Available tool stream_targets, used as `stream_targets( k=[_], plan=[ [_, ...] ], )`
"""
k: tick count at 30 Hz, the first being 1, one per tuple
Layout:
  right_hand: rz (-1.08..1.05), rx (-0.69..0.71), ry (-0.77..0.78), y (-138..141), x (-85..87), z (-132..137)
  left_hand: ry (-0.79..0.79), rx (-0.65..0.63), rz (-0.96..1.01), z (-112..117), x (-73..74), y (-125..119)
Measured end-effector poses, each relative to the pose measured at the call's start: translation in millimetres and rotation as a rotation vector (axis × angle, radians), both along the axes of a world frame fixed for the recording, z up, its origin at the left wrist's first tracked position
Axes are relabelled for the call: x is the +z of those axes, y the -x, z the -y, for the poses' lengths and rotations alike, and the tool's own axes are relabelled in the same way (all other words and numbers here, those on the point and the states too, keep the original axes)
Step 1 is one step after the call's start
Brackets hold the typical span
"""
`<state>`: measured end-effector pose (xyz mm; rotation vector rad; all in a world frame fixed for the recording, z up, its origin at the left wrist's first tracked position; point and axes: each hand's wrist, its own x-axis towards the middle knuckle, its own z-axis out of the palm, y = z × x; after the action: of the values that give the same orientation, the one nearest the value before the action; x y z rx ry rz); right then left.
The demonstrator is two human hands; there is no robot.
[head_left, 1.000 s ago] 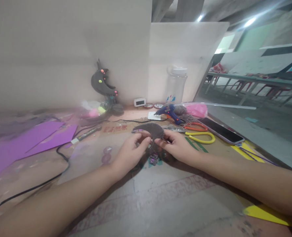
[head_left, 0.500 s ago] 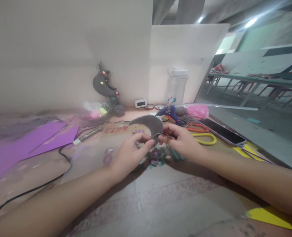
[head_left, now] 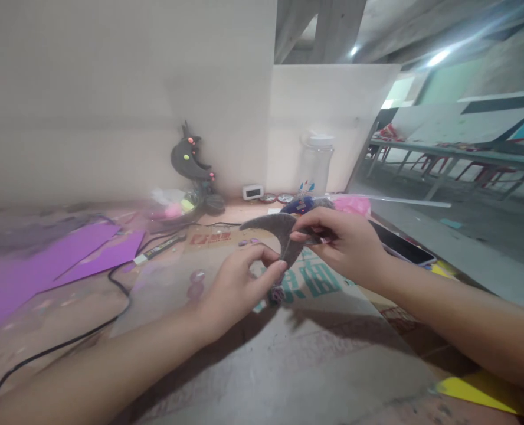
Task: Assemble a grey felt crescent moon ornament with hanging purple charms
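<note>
A grey crescent moon (head_left: 271, 223), its surface ribbed like wound yarn, is held above the table with its far tip pointing left. My left hand (head_left: 239, 283) pinches the crescent's lower end between thumb and forefinger. A small purple and grey cluster (head_left: 277, 293) shows just below those fingertips. My right hand (head_left: 344, 239) is closed in a pinch at the crescent's right edge, on what looks like a thin strand of grey yarn; its fingers hide part of it.
Behind my hands stand a blue glue gun (head_left: 298, 205), a clear bottle (head_left: 317, 165), a small white clock (head_left: 252, 192) and a decorated dark crescent (head_left: 189, 159). A phone (head_left: 403, 245) lies right. Purple sheets (head_left: 80, 254), a cutter knife (head_left: 158, 250) and a black cable (head_left: 67, 342) lie left.
My right hand has moved up and right, away from my left fingertips, and now covers the scissors' handles. My left hand stays at the crescent's lower end. The view has tilted slightly up.
</note>
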<state>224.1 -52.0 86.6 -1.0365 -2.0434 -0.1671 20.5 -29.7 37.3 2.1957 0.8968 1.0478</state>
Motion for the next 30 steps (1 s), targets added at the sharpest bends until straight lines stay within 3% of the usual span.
stream_targets(
  k=[9,13,16,19,21,25,30],
  plan=[
    [0.296,-0.060,-0.157,13,6.2,-32,0.063,-0.030,0.077,-3,0.1,-4],
    [0.015,-0.104,-0.162,13,18.4,-32,0.140,0.005,0.189,-10,10.1,1],
    [-0.179,-0.093,-0.027,11,28.6,-19,0.149,0.006,0.263,-12,21.8,7],
    [-0.106,-0.028,0.212,11,30.1,-8,0.132,0.032,0.275,-10,31.0,10],
    [-0.105,-0.004,0.241,11,27.8,-4,0.132,0.057,0.262,-7,34.2,10],
    [-0.304,-0.014,0.189,14,25.8,1,0.048,0.077,0.212,-5,35.3,10],
    [-0.468,0.173,0.479,21,27.4,0,-0.008,0.052,0.193,-6,34.1,13]
  ],
)
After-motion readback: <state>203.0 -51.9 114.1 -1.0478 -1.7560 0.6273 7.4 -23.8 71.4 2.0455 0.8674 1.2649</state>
